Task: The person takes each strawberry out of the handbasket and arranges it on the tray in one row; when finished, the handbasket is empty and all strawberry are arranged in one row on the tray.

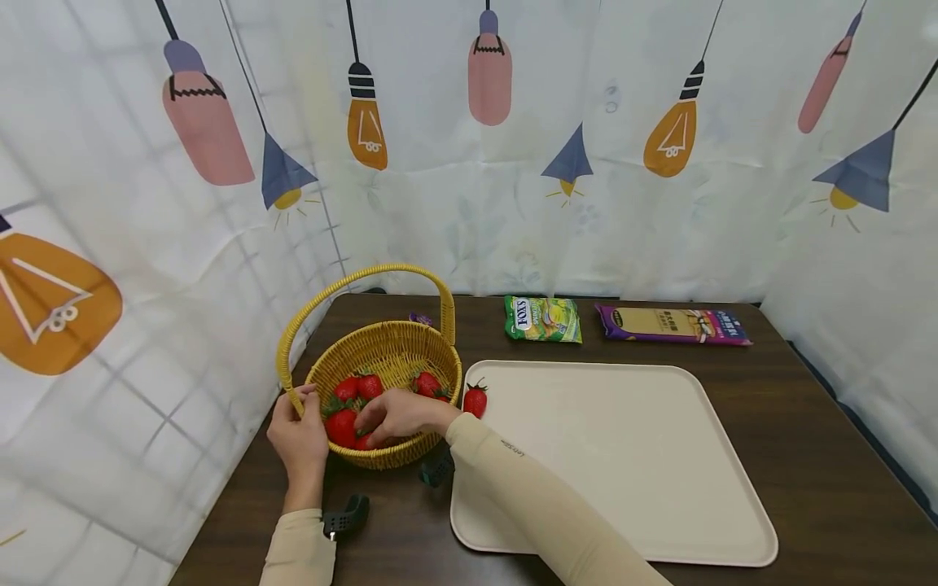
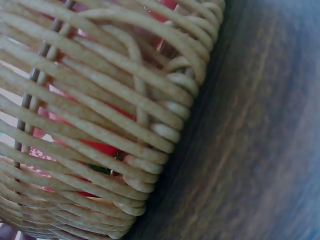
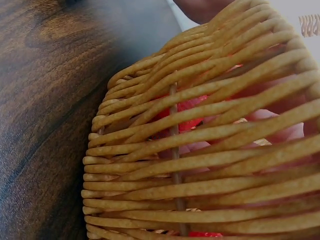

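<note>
The yellow woven basket (image 1: 421, 335), with a tall arched handle, stands at the left of the table. Several red strawberries (image 1: 341, 427) with green leaves lie inside it. My left hand (image 1: 300, 435) grips the basket's left rim at the foot of the handle. Reaching over the near right rim, my right hand (image 1: 403, 413) is down in the basket, its thumb and fingers curled about a strawberry (image 1: 362, 442) near the front wall. Through the weave, the right wrist view shows fingers (image 3: 280, 127) close to a red strawberry (image 3: 190, 115).
Right of the basket lies a cream tray (image 1: 615, 464), crossed by my right forearm. One strawberry (image 1: 475, 400) sits at its left edge. At the back are a green candy bag (image 1: 543, 319) and a long purple packet (image 1: 672, 325). Behind the basket shows a small purple wrapper (image 1: 421, 318).
</note>
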The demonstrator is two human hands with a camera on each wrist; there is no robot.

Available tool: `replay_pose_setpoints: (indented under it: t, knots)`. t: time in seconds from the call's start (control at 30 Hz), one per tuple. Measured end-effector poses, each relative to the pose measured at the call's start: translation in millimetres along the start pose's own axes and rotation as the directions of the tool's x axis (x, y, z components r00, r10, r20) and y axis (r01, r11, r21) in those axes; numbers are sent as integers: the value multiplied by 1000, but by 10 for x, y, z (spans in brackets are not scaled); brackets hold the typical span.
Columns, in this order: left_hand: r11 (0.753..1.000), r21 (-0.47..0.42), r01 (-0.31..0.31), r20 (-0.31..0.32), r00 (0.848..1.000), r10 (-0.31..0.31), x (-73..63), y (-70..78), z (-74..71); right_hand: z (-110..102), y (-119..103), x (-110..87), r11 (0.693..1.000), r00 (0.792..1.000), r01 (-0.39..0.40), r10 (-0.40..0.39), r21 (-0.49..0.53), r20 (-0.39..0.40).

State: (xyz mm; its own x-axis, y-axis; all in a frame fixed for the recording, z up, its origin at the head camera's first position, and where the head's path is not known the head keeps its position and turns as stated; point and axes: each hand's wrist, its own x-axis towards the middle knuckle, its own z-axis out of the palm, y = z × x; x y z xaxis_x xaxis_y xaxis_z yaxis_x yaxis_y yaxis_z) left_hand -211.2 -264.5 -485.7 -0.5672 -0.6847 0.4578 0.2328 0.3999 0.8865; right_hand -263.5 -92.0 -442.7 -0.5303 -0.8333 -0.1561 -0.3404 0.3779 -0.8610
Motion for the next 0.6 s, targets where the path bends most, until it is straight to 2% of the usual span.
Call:
replay_pose_setpoints:
  t: [0.37,0.43,0.6]
  knots:
    - [1000,-1,-14,0,1000,14,-3,-6,-2,-10,16,4,999,999,-5,6,-47,39]
    - [1000,0,-16,-1,1000,16,-1,-7,0,-19,18,0,1000,999,-10,11,-15,52]
    - [1000,1,-18,-6,1000,18,-6,-10,0,-40,29,-10,987,994,-60,46,150,99]
